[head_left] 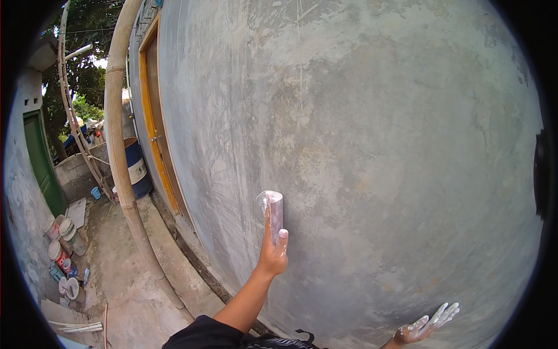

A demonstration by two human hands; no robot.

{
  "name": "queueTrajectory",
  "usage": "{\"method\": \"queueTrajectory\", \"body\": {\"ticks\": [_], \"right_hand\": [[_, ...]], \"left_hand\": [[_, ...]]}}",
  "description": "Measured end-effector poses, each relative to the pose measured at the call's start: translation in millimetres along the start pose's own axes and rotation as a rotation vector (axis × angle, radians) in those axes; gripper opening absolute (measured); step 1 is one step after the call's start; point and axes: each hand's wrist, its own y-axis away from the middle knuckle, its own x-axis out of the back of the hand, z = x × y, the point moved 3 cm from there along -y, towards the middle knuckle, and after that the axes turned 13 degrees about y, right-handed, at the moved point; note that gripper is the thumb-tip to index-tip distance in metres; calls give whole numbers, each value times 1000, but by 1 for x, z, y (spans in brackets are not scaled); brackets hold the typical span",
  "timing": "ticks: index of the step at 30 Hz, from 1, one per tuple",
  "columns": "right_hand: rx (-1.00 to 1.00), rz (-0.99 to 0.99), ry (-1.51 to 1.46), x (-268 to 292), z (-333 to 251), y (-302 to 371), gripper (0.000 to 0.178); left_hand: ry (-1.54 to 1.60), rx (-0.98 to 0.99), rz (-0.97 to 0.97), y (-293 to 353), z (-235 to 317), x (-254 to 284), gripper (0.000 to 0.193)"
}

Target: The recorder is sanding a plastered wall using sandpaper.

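Wall (378,145): mottled grey. Held pad (278,210): pinkish, white-smeared. Right hand (426,327): white-smudged. Door frame (149,116), 10 o'clock: yellow-orange. Far door (46,166), 9 o'clock: green.

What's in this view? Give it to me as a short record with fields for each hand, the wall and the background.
Left hand: holding a pale curled sheet at the wall; material unclear
Right hand: open, fingers extended, whitish residue; wall contact unclear
Wall surface: grey, patchy, streaked
Background: bamboo pole, blue drum with a white band, yellow door frame, several buckets at far left
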Motion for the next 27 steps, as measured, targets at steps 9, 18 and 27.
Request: {"method": "queueTrajectory", "body": {"ticks": [9,18,27], "right_hand": [[20,-13,-36,-3,1,2,47],[19,-11,-45,1,-3,-5,47],[5,-9,-10,8,-8,-9,47]], "left_hand": [[100,148,208,-25,-18,24,60],[156,216,126,-4,-12,13,63],[76,-7,-34,13,5,-30,73]]}}
